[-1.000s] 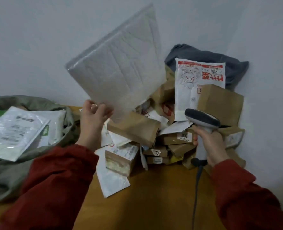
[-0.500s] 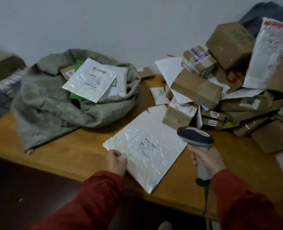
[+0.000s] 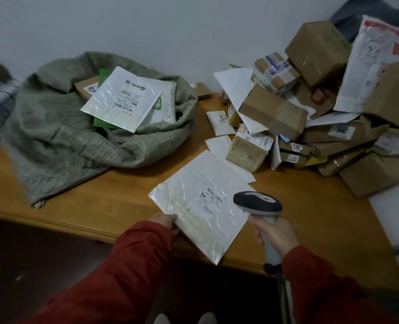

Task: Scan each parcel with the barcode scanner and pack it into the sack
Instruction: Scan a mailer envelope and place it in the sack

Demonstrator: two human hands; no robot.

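Mailer [image 3: 201, 204], aloft a second ago, now lies label-up on table [image 3: 100, 202] — left hand [image 3: 165, 222] pinches its corner, right hand [image 3: 275, 235] curled round barcode scanner [image 3: 257, 203] — scan judged imminent.

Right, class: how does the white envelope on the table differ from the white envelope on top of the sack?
The table envelope lies on the table, one corner past its edge; the sack envelope rests on other parcels in the sack. The left hand holds the table envelope; no hand touches the sack envelope. Both are white, glossy and label up.
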